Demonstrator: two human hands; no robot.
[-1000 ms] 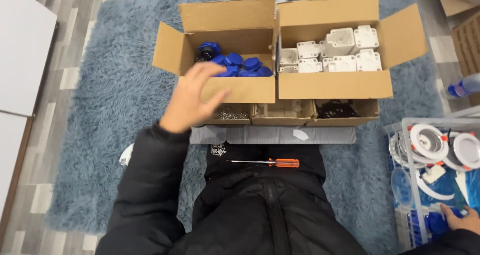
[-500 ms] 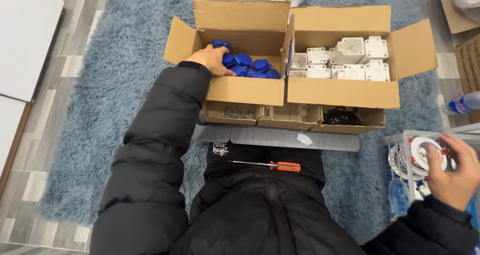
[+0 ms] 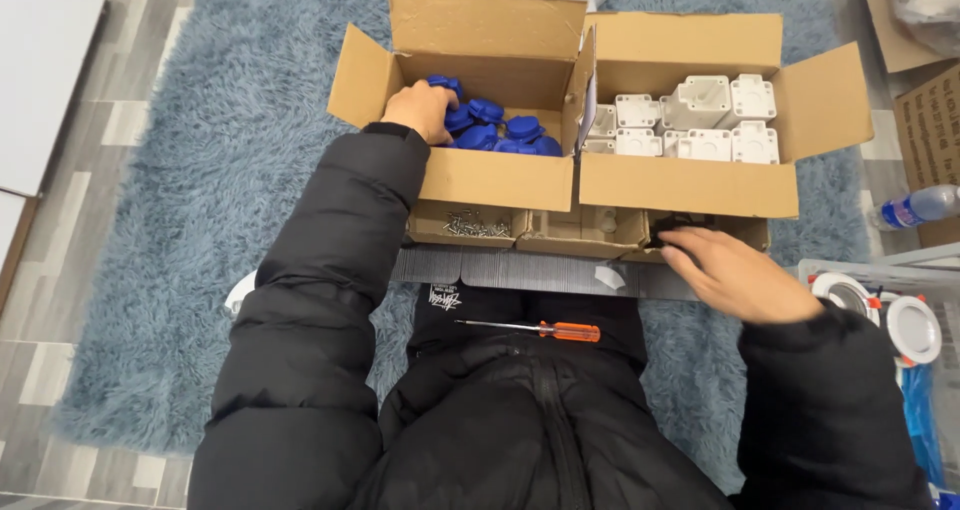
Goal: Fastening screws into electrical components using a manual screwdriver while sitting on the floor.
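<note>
Our left hand (image 3: 420,110) has now sunk into the far-left open cardboard box (image 3: 500,178), fingers curled on blue plastic caps (image 3: 495,132), while our right hand (image 3: 735,275) has swung over, open-fingered, touching small black parts (image 3: 668,228) in the near tray.

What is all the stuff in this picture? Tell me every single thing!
Left cardboard box: one, brown, open, on the rug.
Blue parts: a heap, too many to count, inside the left box.
Right cardboard box: one, brown, open, beside the left box.
White parts: several, inside the right box.
Small trays: a row, brown, in front of the boxes.
Screws: a pile, silver, in the left tray.
Screwdriver: one, orange handle, on the lap.
Rug: one, blue-grey, shaggy, on the floor.
Bottle: one, clear, lying at the right edge.
Round white fittings: two, far right.
Left hand: on the blue parts.
Right hand: at the right tray.
</note>
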